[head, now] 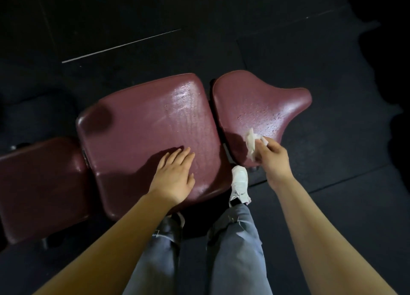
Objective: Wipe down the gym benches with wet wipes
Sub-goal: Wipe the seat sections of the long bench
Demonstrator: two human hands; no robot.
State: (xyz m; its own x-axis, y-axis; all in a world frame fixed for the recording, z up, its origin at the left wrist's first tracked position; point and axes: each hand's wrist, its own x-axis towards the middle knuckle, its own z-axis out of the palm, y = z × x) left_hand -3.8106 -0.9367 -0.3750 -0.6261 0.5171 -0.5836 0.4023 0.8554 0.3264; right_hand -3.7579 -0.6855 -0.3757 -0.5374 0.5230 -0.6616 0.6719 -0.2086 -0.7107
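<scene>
Crumpled wet wipe [251, 142] pinched in right hand [274, 159] fingertips, seemingly touching bench pad [261, 104]; left hand [175, 172] flat, fingers straight.

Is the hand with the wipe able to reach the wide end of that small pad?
Probably yes. The right hand holds the wipe on the small pad, and nothing lies between it and the wide end.

Dim scene, glare on bench pad [155, 126], dark corners

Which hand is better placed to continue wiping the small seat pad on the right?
The right hand. It already pinches the wet wipe directly above the seat pad. The left hand lies flat on the middle pad and holds nothing.
</scene>
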